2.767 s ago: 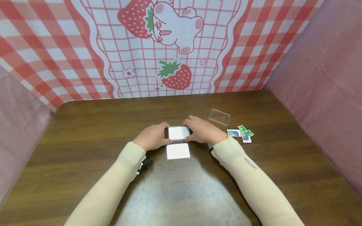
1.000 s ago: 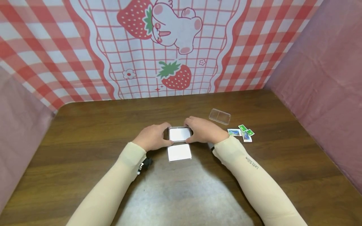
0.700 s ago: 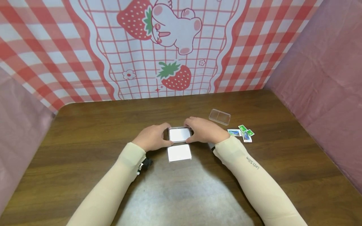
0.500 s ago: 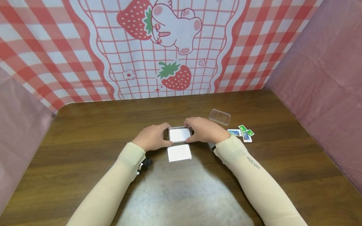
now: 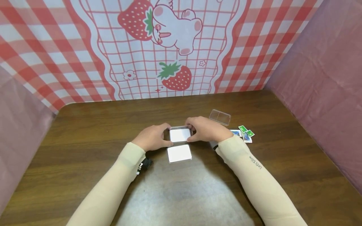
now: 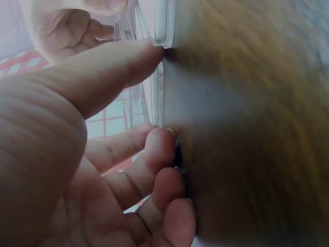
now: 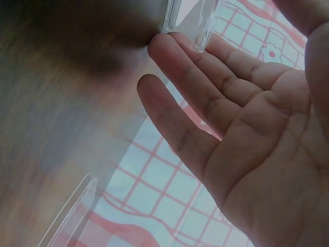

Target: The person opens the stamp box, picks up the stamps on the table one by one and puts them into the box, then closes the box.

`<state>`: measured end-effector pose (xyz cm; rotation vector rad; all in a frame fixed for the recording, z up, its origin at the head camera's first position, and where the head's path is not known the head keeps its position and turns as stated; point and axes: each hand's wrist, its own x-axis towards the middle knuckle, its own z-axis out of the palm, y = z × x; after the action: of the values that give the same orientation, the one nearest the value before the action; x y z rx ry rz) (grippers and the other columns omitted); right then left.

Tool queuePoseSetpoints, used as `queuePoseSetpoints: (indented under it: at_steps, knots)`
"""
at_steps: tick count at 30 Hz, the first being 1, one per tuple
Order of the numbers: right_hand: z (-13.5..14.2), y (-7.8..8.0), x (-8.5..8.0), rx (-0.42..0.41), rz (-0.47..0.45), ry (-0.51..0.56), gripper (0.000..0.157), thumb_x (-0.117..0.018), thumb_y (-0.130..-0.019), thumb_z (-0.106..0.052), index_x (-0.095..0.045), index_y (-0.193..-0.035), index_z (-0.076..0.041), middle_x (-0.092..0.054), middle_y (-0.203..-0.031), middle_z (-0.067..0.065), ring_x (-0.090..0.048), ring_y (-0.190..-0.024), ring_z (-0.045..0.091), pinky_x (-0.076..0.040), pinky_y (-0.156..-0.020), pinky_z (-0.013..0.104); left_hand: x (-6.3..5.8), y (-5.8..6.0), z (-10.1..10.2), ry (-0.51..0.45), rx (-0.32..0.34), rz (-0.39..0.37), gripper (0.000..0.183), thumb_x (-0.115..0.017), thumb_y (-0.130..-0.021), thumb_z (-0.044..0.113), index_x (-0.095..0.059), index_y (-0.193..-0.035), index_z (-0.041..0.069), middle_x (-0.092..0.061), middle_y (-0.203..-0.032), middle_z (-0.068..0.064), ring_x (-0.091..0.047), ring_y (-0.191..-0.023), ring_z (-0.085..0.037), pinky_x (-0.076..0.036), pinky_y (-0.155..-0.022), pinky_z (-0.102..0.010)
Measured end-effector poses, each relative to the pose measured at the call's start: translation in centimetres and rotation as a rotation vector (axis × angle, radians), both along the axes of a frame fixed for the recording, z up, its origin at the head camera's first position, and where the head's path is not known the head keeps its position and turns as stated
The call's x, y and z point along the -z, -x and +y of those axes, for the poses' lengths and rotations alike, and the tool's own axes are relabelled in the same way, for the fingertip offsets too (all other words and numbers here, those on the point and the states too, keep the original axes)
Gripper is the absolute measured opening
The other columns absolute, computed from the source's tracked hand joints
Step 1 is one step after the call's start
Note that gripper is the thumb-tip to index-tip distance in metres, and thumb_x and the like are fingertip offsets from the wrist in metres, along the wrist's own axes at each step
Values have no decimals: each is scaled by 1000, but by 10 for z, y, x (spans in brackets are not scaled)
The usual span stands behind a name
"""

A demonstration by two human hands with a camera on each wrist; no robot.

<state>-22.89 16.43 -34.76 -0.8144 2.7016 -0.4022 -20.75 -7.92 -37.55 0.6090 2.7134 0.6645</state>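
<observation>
A small flat case [image 5: 180, 135] with a white inside and clear plastic edges sits mid-table. My left hand [image 5: 151, 137] spans its left side, thumb at the near corner and fingers at the far one. At the opposite side, my right hand [image 5: 207, 129] holds a clear plastic lid [image 7: 206, 25] between thumb and fingertips. In the left wrist view, clear plastic stands slightly above the white part, with a gap between them. Just nearer to me lies a second white, clear-edged case [image 5: 179, 153], which neither hand grips.
A clear divided plastic cover [image 5: 220, 117] lies beyond my right hand. Several small blue and green picture cards [image 5: 246, 135] lie beside my right forearm, one partly hidden. A checked strawberry cloth [image 5: 176, 77] hangs behind the brown table [image 5: 99, 122].
My right hand has shifted slightly to the right, and more clear edge shows around the far case. The left hand stays put. The loose cover and cards have not moved.
</observation>
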Motion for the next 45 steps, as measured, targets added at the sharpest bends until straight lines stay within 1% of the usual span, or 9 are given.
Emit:
queuePoseSetpoints:
  at_steps: [5, 9, 14, 20, 29, 37, 41, 45]
  knots:
    - [4, 0, -4, 14, 19, 9, 46, -85, -88, -32, -64, -121, -9, -66, -103, 4, -60, -91, 18, -52, -84, 39, 0, 1, 1, 8, 0, 5, 65, -79, -90, 44, -55, -144, 15, -63, -82, 0, -57, -71, -17, -45, -65, -35]
    - [7, 2, -6, 35, 36, 17, 46, -84, -88, -31, -64, -122, -8, -66, -104, 4, -60, -92, 19, -53, -84, 40, 1, 0, 1, 7, 0, 12, 63, -78, -91, 44, -56, -143, 16, -63, -82, 0, -57, -72, -17, -46, -66, -35]
    - [8, 4, -5, 72, 77, 36, 47, -83, -88, -31, -64, -125, -8, -66, -105, 4, -60, -93, 20, -53, -83, 40, 1, 0, 0, -7, 12, 27, 61, -79, -91, 43, -57, -141, 16, -62, -81, 1, -56, -71, -17, -46, -66, -35]
    - [9, 4, -6, 122, 102, 55, 56, -82, -89, -30, -59, -135, -6, -67, -114, 7, -63, -100, 22, -54, -87, 42, 2, 0, -1, -13, 16, 32, 59, -79, -91, 42, -58, -140, 16, -62, -80, 1, -56, -70, -16, -45, -65, -35]
    - [13, 9, -5, 177, 135, 81, 59, -83, -89, -31, -58, -135, -5, -67, -123, 11, -64, -110, 25, -53, -95, 44, 2, -1, -1, -12, 18, 36, 60, -79, -91, 43, -57, -141, 16, -63, -81, 2, -57, -70, -15, -47, -67, -36]
    - [16, 12, -3, 176, 121, 97, 56, -82, -90, -32, -60, -134, -6, -67, -123, 11, -64, -113, 26, -52, -96, 46, 2, -1, -2, -4, 22, 37, 61, -78, -91, 43, -57, -141, 15, -63, -81, 2, -58, -72, -15, -48, -69, -37]
    - [19, 16, -4, 172, 122, 111, 54, -82, -90, -32, -60, -132, -5, -67, -122, 12, -64, -112, 27, -52, -96, 46, 1, -1, -3, -6, 22, 34, 62, -78, -91, 43, -57, -142, 15, -62, -81, 2, -58, -72, -16, -48, -69, -37]
    - [22, 21, -5, 183, 132, 95, 55, -83, -89, -31, -60, -132, -4, -66, -122, 12, -63, -111, 27, -52, -96, 47, 1, -1, -2, -6, 22, 27, 62, -78, -92, 43, -56, -143, 16, -62, -81, 2, -58, -72, -16, -48, -69, -37]
